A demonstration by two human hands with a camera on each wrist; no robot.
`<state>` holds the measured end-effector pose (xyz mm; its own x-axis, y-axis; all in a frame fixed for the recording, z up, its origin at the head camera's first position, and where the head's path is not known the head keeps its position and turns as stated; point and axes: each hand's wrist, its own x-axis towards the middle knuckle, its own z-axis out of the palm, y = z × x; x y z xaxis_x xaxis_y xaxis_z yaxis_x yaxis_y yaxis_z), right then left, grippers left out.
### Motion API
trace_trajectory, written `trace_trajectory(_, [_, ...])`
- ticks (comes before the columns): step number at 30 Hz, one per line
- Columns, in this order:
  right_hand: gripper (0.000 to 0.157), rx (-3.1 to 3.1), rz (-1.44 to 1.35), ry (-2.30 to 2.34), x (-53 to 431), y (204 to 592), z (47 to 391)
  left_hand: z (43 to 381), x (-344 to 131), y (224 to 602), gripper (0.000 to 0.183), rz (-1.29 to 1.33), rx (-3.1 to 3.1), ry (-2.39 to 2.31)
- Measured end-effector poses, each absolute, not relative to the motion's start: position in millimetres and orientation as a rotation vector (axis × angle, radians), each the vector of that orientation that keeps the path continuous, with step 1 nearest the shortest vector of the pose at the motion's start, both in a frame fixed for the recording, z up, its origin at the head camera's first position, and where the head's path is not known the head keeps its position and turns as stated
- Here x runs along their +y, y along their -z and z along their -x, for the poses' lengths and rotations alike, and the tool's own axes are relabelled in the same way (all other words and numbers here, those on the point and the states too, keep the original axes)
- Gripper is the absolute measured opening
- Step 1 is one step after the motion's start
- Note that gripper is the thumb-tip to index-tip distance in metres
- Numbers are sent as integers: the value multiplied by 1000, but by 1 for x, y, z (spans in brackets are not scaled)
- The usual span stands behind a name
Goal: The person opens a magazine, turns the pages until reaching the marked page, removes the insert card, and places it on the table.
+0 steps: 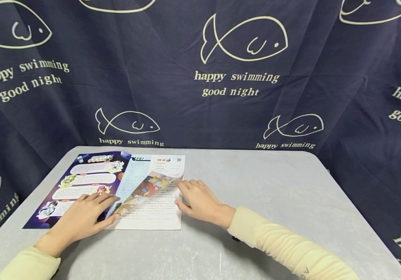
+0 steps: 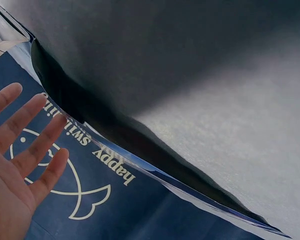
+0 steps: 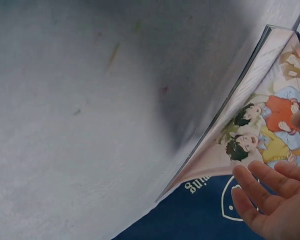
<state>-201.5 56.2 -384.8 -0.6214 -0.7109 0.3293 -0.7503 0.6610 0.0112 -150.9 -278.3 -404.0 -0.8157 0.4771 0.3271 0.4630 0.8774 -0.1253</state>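
Note:
An open magazine [image 1: 81,192] lies on the table, its dark purple page at left, a pale contents page at right. The lower part of the right page is lifted and folded back, baring a colourful illustration of people [image 3: 277,112]. My left hand [image 1: 85,216] rests on the magazine near the spine, fingers extended, thumb at the bottom of the folded page. My right hand [image 1: 200,200] touches the lifted page by its right edge with its fingertips, the thumb spread apart. In the right wrist view its fingers are loosely extended, the thumb overlapping the illustration.
The grey table [image 1: 256,186] extends to the right of the magazine. Behind it hangs a dark blue curtain [image 1: 179,77] printed with fish outlines and white lettering. A page of printed text [image 1: 162,219] shows below the folded page.

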Motion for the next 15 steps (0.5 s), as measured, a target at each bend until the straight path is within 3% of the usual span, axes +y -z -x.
trace_trajectory(15, [53, -2698, -1260, -70, 53, 394, 195, 150, -282, 400, 62, 629, -2649, -50])
